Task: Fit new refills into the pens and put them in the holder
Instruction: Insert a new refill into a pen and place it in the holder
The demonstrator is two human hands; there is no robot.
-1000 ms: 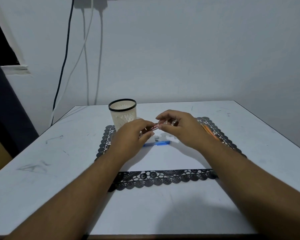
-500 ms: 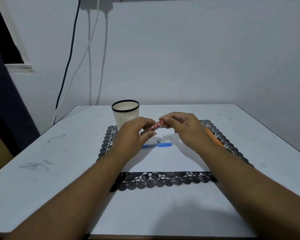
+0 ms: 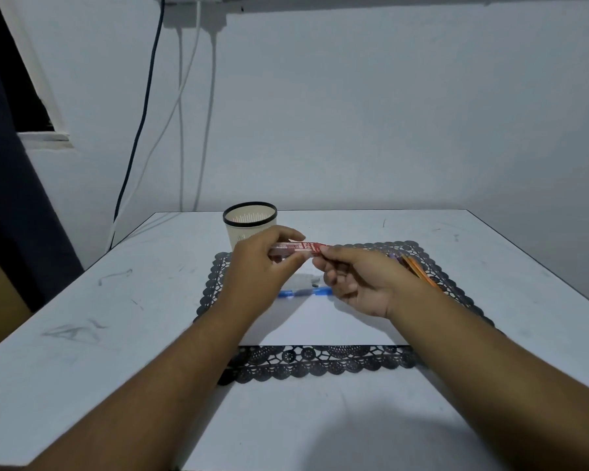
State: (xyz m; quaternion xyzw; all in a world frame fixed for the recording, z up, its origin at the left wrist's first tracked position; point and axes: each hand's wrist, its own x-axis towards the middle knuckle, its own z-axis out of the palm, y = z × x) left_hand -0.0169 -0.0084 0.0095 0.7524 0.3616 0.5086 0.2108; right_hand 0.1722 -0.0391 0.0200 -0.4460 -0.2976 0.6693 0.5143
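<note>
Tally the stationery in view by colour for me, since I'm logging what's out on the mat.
Red: 1, refill packet held in both hands
Blue: 1, pen on the mat
Orange: 2, pens beside the right wrist
Cream: 1, holder
Total: 5

A single head-worn camera looks forward and down across the table (image 3: 116, 334) toward the wall (image 3: 354, 113).
</note>
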